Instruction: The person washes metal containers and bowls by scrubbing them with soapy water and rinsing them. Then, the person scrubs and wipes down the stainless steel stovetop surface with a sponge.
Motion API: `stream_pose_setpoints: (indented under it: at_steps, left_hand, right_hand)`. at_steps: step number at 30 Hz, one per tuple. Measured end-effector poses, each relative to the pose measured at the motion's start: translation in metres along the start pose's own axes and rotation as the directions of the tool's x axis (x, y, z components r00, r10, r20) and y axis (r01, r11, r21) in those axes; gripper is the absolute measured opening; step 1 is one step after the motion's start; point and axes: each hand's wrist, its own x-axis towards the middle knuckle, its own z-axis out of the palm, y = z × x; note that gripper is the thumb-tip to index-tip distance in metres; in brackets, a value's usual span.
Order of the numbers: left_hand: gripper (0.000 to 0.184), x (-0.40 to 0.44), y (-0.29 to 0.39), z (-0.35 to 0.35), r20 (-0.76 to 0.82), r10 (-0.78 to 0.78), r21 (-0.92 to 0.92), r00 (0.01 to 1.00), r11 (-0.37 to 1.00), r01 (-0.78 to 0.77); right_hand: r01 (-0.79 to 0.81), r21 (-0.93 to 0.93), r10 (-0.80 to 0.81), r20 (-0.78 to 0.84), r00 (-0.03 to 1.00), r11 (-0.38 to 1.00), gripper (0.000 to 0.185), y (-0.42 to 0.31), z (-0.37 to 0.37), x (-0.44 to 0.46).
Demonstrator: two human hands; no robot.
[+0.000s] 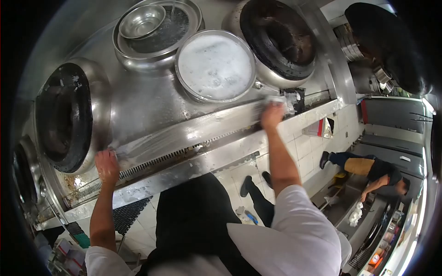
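Reaching over the wet steel counter, the right hand curls around a whitish wad, motion-blurred, near the front edge below the right black burner ring. From my remote seat I cannot tell what the wad is. I see the left hand bent beside the left black burner ring; whether its fingers pinch anything, I cannot tell. Between the 2 rings I have a tub of white suds and, behind it, a basin holding 1 steel bowl. Another person bends at far right.
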Motion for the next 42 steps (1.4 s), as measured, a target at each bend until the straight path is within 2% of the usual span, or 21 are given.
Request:
stream_pose_setpoints:
  at_steps: [5, 7, 8, 9, 10, 12, 15, 16, 18, 19, 20, 21, 24, 25, 26, 31, 34, 36, 37, 39, 42]
  left_hand:
    - [0.017, 0.005, 0.015, -0.018, -0.043, -0.118, -0.117, 0.992, 0.987, 0.112]
    - [0.016, 0.003, 0.015, -0.014, -0.035, -0.137, -0.131, 0.990, 0.983, 0.132]
    - [0.016, 0.002, 0.014, -0.012, -0.054, -0.131, -0.129, 0.990, 0.984, 0.123]
    - [0.015, 0.003, 0.014, -0.010, -0.080, -0.127, -0.125, 0.989, 0.985, 0.117]
    - [0.015, 0.003, 0.013, -0.008, -0.107, -0.125, -0.122, 0.986, 0.986, 0.112]
    - [0.014, 0.004, 0.010, -0.010, -0.035, 0.010, -0.007, 0.999, 1.000, -0.010]
    - [0.011, 0.004, 0.012, -0.011, -0.037, -0.022, -0.011, 0.999, 1.000, 0.021]
    - [0.011, 0.004, 0.014, -0.011, -0.052, -0.065, -0.044, 0.997, 0.997, 0.063]
    - [0.011, 0.004, 0.019, -0.016, -0.048, -0.037, -0.053, 0.998, 0.998, 0.034]
    - [0.011, 0.006, 0.017, -0.020, -0.050, -0.026, -0.049, 0.998, 0.999, 0.023]
    - [0.011, 0.007, 0.018, -0.019, -0.066, -0.001, -0.040, 0.998, 0.999, -0.002]
    - [0.012, 0.008, 0.017, -0.017, -0.073, 0.032, -0.032, 0.997, 0.999, -0.034]
    - [0.012, 0.005, 0.011, -0.011, -0.103, 0.117, 0.027, 0.988, 0.993, -0.115]
    - [0.012, 0.004, 0.009, -0.009, -0.112, 0.142, 0.052, 0.983, 0.989, -0.137]
    - [0.012, 0.003, 0.007, -0.010, -0.101, 0.138, 0.053, 0.985, 0.990, -0.133]
    - [0.013, 0.005, 0.017, -0.015, -0.144, -0.070, -0.132, 0.987, 0.990, 0.051]
    - [0.014, 0.001, 0.004, -0.002, -0.119, 0.095, 0.010, 0.988, 0.995, -0.094]
    - [0.014, 0.001, 0.010, -0.010, -0.143, -0.032, -0.105, 0.989, 0.994, 0.017]
    - [0.014, 0.003, 0.012, -0.012, -0.147, -0.093, -0.162, 0.985, 0.984, 0.068]
    - [0.014, 0.002, 0.004, -0.008, -0.121, 0.053, -0.079, 0.991, 0.995, -0.063]
    - [0.014, 0.001, 0.001, -0.007, -0.095, 0.102, -0.042, 0.990, 0.993, -0.107]
  right_hand:
    - [0.069, 0.178, -0.116, 0.270, 0.956, 0.982, 0.038, -0.131, -0.089, -0.067]
    - [0.105, 0.097, -0.123, 0.208, 0.970, 0.990, 0.039, -0.085, -0.065, -0.043]
    - [0.280, -0.019, -0.280, -0.093, 0.955, 0.960, 0.040, -0.024, -0.018, -0.026]
    - [0.456, -0.327, -0.493, -0.036, 0.870, 0.828, 0.038, 0.072, 0.047, 0.007]
    - [0.065, -0.147, -0.041, 0.159, 0.986, 0.987, 0.039, 0.032, -0.023, 0.033]
    - [-0.114, -0.159, 0.156, 0.284, 0.946, 0.981, 0.042, 0.007, -0.076, 0.067]
    - [0.074, -0.286, -0.027, 0.167, 0.986, 0.955, 0.043, 0.005, -0.040, 0.033]
    - [0.242, -0.167, -0.195, 0.259, 0.946, 0.956, 0.047, -0.012, -0.036, 0.010]
    - [0.076, 0.065, -0.087, 0.186, 0.979, 0.995, 0.050, -0.083, -0.050, -0.038]
    - [0.132, 0.139, -0.149, 0.112, 0.983, 0.981, 0.048, -0.105, -0.044, -0.062]
    - [0.216, 0.164, -0.242, 0.158, 0.957, 0.962, 0.046, -0.123, -0.045, -0.076]
    - [0.061, 0.225, -0.144, 0.373, 0.917, 0.972, 0.043, -0.150, -0.098, -0.060]
    - [0.289, 0.040, -0.291, 0.036, 0.956, 0.956, 0.041, -0.053, -0.047, -0.025]
    - [0.275, 0.058, -0.279, 0.076, 0.957, 0.960, 0.039, -0.019, -0.055, -0.001]
    - [-0.097, -0.074, 0.115, 0.310, 0.944, 0.993, 0.037, -0.019, -0.083, 0.025]
    - [-0.094, -0.162, 0.142, 0.318, 0.937, 0.982, 0.037, -0.054, -0.096, 0.003]
    - [0.126, 0.063, -0.134, 0.162, 0.978, 0.990, 0.043, -0.118, -0.071, -0.094]
    - [0.063, 0.300, -0.196, 0.439, 0.877, 0.952, 0.041, -0.186, -0.128, -0.105]
    - [0.102, 0.263, -0.195, 0.357, 0.913, 0.959, 0.041, -0.173, -0.116, -0.105]
    - [0.179, 0.183, -0.214, 0.194, 0.957, 0.967, 0.042, -0.115, -0.078, -0.089]
    - [0.142, -0.284, 0.024, 0.508, 0.861, 0.948, 0.062, -0.026, -0.084, 0.004]
